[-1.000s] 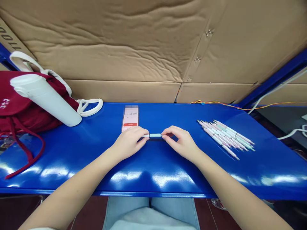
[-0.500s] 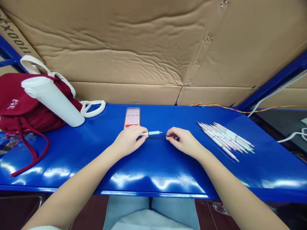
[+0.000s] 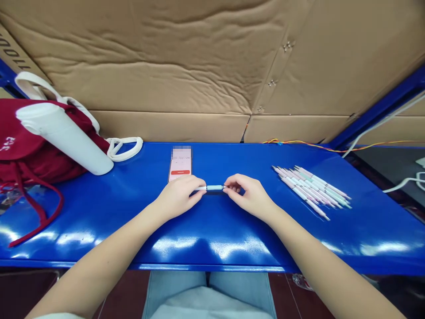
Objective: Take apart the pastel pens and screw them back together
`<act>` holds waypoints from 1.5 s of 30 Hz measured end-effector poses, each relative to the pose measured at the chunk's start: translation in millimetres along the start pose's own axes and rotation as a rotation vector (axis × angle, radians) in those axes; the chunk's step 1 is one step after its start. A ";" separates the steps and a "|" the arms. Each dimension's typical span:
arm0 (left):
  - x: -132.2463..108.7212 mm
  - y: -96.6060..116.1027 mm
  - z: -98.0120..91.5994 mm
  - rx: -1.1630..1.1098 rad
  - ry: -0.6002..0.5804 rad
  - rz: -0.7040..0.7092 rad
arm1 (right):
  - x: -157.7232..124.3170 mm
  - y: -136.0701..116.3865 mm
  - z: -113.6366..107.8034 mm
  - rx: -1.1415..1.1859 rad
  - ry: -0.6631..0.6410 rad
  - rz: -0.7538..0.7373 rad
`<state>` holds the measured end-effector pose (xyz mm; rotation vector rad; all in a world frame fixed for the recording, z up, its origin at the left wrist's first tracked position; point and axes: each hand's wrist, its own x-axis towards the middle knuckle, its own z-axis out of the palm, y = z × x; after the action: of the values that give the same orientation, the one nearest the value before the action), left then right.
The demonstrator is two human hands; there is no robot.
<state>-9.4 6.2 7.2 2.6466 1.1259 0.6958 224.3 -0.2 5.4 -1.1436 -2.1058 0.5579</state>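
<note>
The left hand (image 3: 177, 197) and right hand (image 3: 249, 195) met near the middle of a blue steel bench (image 3: 212, 235), pinching a slim pale-blue pen (image 3: 212, 188) held level between them. The left fingers closed around one end, while the right fingertips (image 3: 226, 187) pressed together on the other. The pen looked light, stiff and smooth, best held by its barrel, and apt to roll on the glossy bench if released. Just beyond the left hand lay a smartphone (image 3: 179, 170) with a blurred display. A fanned pile of pastel pens (image 3: 312, 188) lay at right, and a white tumbler (image 3: 63, 139) leaned against a red tote bag (image 3: 20, 141) at upper left.
</note>
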 end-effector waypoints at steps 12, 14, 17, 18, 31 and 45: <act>-2.9 -3.6 5.7 0.047 0.017 0.065 | 0.1 -2.6 0.9 0.023 -0.017 -0.005; -3.3 -4.6 6.6 0.057 0.014 0.088 | 0.3 -2.8 0.5 -0.003 -0.026 0.006; -3.1 -5.0 6.5 0.051 0.016 0.101 | 0.6 -0.9 -0.2 -0.058 -0.053 0.002; -2.9 -4.9 6.2 0.050 0.014 0.105 | 0.4 0.3 -0.6 -0.068 -0.073 -0.008; -2.5 -0.8 5.2 0.009 0.001 0.070 | -0.3 0.3 -3.2 -0.109 -0.146 -0.050; -1.1 -0.7 5.5 -0.008 0.001 0.061 | -0.5 4.8 -3.5 -0.123 -0.122 -0.097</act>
<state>-7.8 6.0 1.8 2.6842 1.0446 0.7104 229.7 2.1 4.5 -1.0913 -2.3148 0.4686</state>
